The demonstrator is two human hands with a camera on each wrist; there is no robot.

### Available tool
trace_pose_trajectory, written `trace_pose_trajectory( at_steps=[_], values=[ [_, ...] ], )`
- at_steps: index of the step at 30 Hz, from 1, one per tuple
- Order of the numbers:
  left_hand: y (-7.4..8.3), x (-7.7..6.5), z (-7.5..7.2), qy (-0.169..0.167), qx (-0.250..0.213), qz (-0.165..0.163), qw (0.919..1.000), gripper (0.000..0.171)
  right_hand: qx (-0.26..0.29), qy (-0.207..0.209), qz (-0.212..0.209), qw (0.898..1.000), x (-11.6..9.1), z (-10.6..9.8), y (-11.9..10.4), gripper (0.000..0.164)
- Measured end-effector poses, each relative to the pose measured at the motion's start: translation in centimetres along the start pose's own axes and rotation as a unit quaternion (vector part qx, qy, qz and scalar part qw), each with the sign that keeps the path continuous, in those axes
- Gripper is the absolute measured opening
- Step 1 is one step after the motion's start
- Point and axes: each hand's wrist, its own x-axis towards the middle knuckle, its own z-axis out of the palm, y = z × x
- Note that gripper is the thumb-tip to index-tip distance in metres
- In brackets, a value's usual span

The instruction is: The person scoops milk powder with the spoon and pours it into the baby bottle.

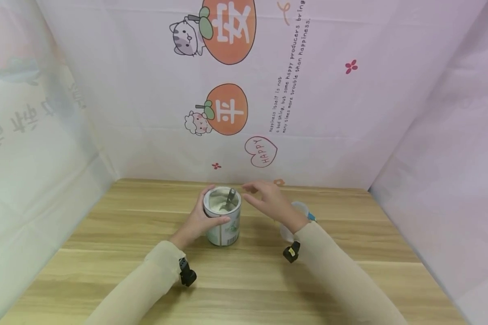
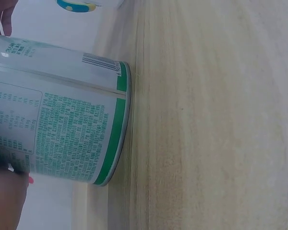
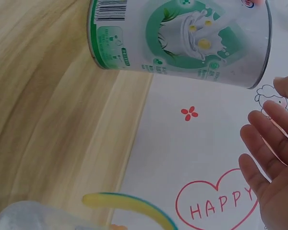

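A white-and-green tin can (image 1: pixel 227 231) stands upright and uncovered on the wooden table, with a barcode and a milk picture on its side. Inside lies pale, creamy-white stuff (image 1: pixel 217 204), and a metal spoon (image 1: pixel 231 195) leans there with its handle toward the rim. My left hand (image 1: pixel 198 220) grips the can from the left, thumb across the front near the top. Just right of the rim is my right hand (image 1: pixel 270 201), holding nothing; the right wrist view shows its fingers (image 3: pixel 269 139) loosely extended, apart from the can.
A clear plastic container (image 1: pixel 286 233) sits on the table behind my right wrist, partly hidden by it. Its curved blue-and-yellow handle (image 3: pixel 134 203) shows in the right wrist view. A printed white cloth (image 1: pixel 179 158) rises at the table's back edge, with more cloth at both sides.
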Motion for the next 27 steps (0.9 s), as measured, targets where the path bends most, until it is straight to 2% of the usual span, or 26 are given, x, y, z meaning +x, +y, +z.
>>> trace_pose_trajectory(
  at_steps=[6,15,20,27],
  values=[
    [0.0,0.0,-0.1,-0.007,-0.008,-0.009,0.9999,0.106,0.013,-0.034,0.026,0.999,1.5,0.2,-0.5,0.032],
    [-0.2,0.2,-0.4,-0.010,-0.004,-0.010,0.9999,0.105,-0.009,-0.084,0.070,0.994,2.9,0.7,-1.0,0.033],
    [0.0,0.2,-0.2,-0.012,-0.005,-0.011,0.9998,0.106,-0.021,-0.085,0.073,0.994,3.5,1.0,-1.3,0.029],
    [-0.1,0.1,-0.1,-0.012,-0.007,-0.015,0.9998,0.104,-0.052,-0.057,0.051,0.996,4.2,1.6,-1.7,0.023]
  ],
)
